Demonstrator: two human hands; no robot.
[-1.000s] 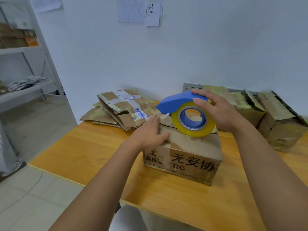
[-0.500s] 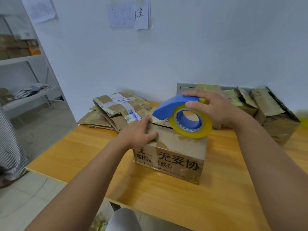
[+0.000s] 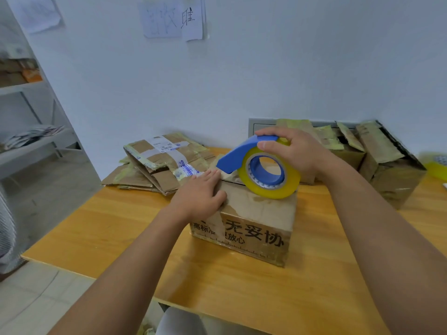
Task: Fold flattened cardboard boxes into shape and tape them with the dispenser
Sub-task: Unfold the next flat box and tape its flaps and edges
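Observation:
A folded brown cardboard box point(image 3: 256, 228) with black printed characters stands on the wooden table point(image 3: 121, 228). My left hand point(image 3: 200, 194) presses flat on the box's top left part, fingers straight. My right hand point(image 3: 292, 151) grips the blue tape dispenser point(image 3: 242, 153) from above. Its yellowish tape roll point(image 3: 268, 176) rests on the box's top at the far side.
A pile of flattened cardboard boxes point(image 3: 157, 165) lies at the table's far left. Folded taped boxes point(image 3: 384, 160) stand along the wall at the far right, with another tape roll point(image 3: 437, 165) beside them. A shelf unit point(image 3: 29, 141) is on the left.
The view shifted slightly, so the box sits a little to the right in frame. Both hands keep their places on the box and the dispenser.

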